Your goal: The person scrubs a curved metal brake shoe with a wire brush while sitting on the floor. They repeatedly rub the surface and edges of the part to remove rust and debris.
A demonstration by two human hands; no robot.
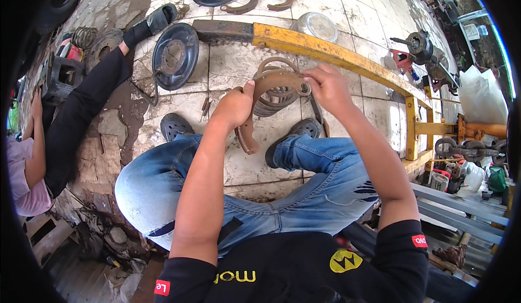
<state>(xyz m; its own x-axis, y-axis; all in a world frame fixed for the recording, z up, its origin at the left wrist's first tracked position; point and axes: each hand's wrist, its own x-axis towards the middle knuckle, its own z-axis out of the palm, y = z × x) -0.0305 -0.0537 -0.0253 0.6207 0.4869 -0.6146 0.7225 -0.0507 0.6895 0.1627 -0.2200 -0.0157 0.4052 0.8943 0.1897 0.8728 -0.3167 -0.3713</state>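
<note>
While the yellow steel beam [325,53] runs across the tiled floor [239,67] beyond the person's knees, the work sits above the lap: a curved brown brake shoe [255,113] held up in both hands. The left hand [234,106] is closed round its outer curve with the thumb pressed on the edge; the right hand [325,86] pinches its upper end between fingertips — on a small fitting there, perhaps, though that is too small to tell. Judging by what lies about, the job looks only partly done: more brake shoes [271,94] lie stacked on the floor under the hands, two others [260,2] lie farther off, and a dark round backing plate [175,56] lies loose. The only container — a shallow metal bowl [316,25] by the beam — shows nothing clearly inside.
</note>
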